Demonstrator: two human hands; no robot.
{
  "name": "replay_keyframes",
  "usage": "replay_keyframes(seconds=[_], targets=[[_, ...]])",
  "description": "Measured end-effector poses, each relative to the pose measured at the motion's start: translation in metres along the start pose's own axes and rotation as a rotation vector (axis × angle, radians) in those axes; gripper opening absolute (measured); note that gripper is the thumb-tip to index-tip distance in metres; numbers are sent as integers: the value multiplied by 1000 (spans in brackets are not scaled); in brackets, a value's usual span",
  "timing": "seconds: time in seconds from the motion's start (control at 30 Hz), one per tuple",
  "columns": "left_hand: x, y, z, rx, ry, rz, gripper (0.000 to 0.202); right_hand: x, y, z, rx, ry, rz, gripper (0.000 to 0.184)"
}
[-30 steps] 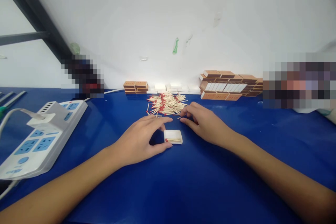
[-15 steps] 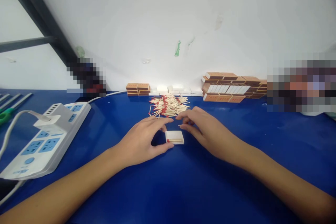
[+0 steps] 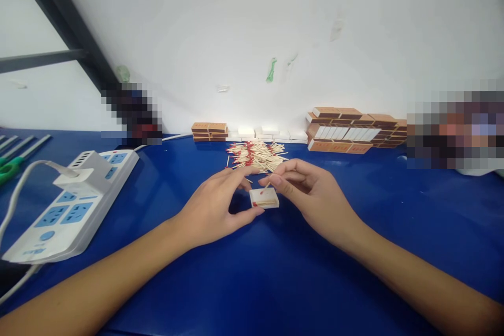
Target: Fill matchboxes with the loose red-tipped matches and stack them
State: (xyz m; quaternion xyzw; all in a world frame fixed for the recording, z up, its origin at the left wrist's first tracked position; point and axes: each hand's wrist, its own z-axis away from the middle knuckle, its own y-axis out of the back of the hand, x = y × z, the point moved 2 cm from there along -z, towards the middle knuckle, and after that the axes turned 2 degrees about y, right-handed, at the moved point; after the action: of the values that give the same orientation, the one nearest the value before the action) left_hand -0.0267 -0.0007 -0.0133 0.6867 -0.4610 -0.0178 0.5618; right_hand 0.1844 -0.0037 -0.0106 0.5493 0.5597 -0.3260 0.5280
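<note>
A small white matchbox tray [image 3: 271,193] sits low over the blue table, with a few red-tipped matches lying along its near side. My left hand [image 3: 218,206] holds the tray by its left end, thumb at the near edge and fingers at the far side. Between thumb and fingertips, my right hand [image 3: 309,189] pinches a single match [image 3: 265,187], its red head pointing down into the tray. Just beyond both hands lies a loose pile of matches [image 3: 258,155], most with heads toward the left.
Along the wall stand brown matchboxes [image 3: 209,131], white trays [image 3: 271,131] and a larger stack of matchboxes [image 3: 342,145]. At left rests a white power strip [image 3: 71,210] with a plugged-in adapter, near green-handled scissors [image 3: 11,168]. Blurred patches cover both sides.
My right hand has moved left and over the tray, bringing the match's head down into it. My left hand keeps its hold on the tray. The view has shifted slightly.
</note>
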Motion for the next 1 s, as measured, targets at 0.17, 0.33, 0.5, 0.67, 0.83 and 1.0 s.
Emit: replay_keyframes(seconds=[0.17, 0.33, 0.5, 0.67, 0.83, 1.0], targets=[[-2, 1, 0, 31, 56, 9, 71, 10, 3, -1, 11, 78, 321, 17], [-3, 0, 0, 8, 54, -9, 69, 19, 16, -10, -118, 130, 516, 14], [-3, -2, 0, -20, 39, -49, 66, 20, 16, -11, -220, 82, 536, 17], [-2, -3, 0, -57, 50, -45, 70, 14, 7, -6, -243, 168, 542, 11], [-3, -3, 1, -43, 41, -44, 57, 12, 14, -27, -108, 288, 662, 6], [-2, -4, 2, -56, 14, -27, 44, 17, 6, -65, -160, 338, 943, 12]])
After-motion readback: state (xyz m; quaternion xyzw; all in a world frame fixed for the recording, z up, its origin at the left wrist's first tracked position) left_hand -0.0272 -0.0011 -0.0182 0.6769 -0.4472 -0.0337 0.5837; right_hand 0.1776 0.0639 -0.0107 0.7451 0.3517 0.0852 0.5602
